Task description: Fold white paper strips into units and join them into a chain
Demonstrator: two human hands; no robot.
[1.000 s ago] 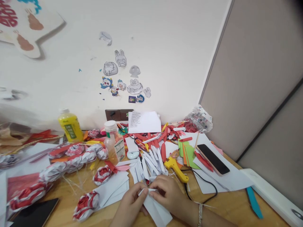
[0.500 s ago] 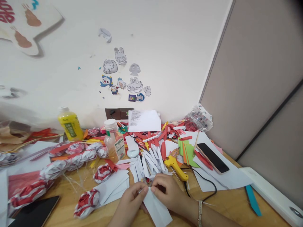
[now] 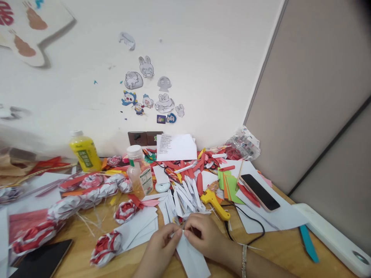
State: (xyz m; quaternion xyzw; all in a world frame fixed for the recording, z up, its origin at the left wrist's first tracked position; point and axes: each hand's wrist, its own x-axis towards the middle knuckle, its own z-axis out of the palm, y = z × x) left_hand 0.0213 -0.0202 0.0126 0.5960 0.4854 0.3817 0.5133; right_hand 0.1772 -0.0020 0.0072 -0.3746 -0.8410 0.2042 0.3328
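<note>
My left hand point(image 3: 164, 247) and my right hand point(image 3: 204, 235) meet at the front of the wooden table, each pinching the top end of a white paper strip point(image 3: 193, 258). The strip hangs down between them with a lengthwise crease. Just beyond the hands lies a pile of folded white strips point(image 3: 185, 197). A yellow glue gun point(image 3: 214, 202) rests right of that pile. To the left are a red and white paper rosette point(image 3: 106, 248) and a stack of white paper point(image 3: 139, 227).
A clear jar point(image 3: 140, 173) and a yellow bottle point(image 3: 85, 152) stand at the back left. On the right lie a phone point(image 3: 260, 192), a teal cutter point(image 3: 308, 243) and a long white device point(image 3: 333, 239). Dark cable curls beside my right wrist.
The view has shifted very slightly. Both hands keep their pinch on the paper strip, with my right fingers a touch lower and further left.
</note>
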